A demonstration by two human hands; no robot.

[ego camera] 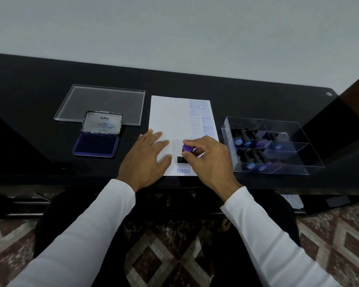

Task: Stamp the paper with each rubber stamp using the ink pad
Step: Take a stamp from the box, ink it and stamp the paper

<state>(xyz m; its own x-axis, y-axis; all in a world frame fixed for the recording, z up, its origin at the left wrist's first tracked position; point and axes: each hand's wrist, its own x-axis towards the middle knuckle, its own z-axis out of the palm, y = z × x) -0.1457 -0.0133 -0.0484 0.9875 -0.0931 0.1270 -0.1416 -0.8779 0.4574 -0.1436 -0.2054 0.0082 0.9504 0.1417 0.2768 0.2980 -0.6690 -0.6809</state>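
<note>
Head view, right hand (211, 160) gripping stamp (187, 149)

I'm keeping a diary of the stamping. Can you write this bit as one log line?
right hand: pressing purple-topped rubber stamp on white paper | left hand: flat, steadying paper | blue ink pad: open

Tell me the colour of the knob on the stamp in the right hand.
Purple, seen in the head view: the stamp's knob shows between the right hand's fingers.

head-worn view, steeply down, close over desk (195, 83)
</note>
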